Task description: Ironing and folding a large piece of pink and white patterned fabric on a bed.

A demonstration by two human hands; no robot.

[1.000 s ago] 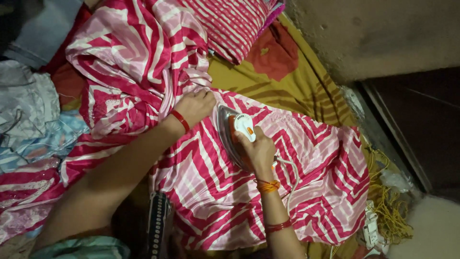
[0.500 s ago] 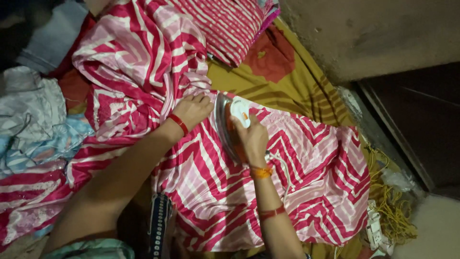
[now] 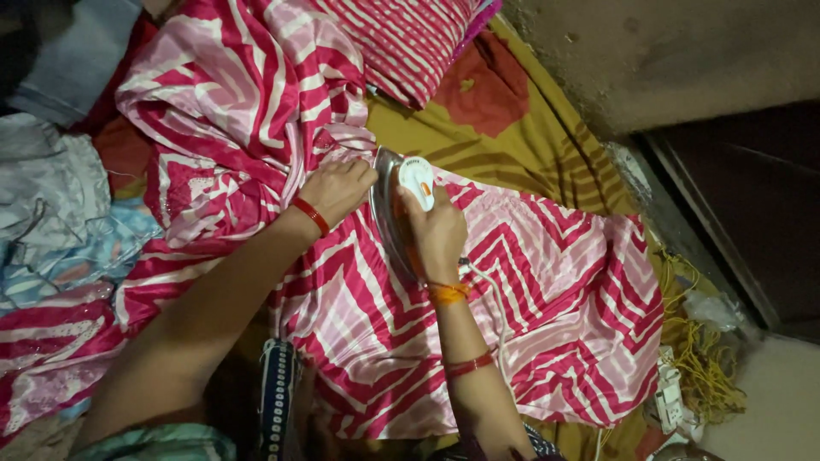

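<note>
Pink-and-white striped cloth (image 3: 547,290) lies flat across the middle of the frame. On it, the electric iron (image 3: 401,205) has slid toward the upper left, nearer the bunched folds. The right hand (image 3: 440,235) stays wrapped tight around its handle; the left hand (image 3: 337,188), fingers loosely curled, presses the cloth just beside the iron's tip.

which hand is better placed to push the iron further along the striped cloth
Right. The right hand already grips the handle of the iron, whose soleplate sits on the pink striped fabric. The left hand lies flat on the cloth beside the iron, holding it down.
</note>
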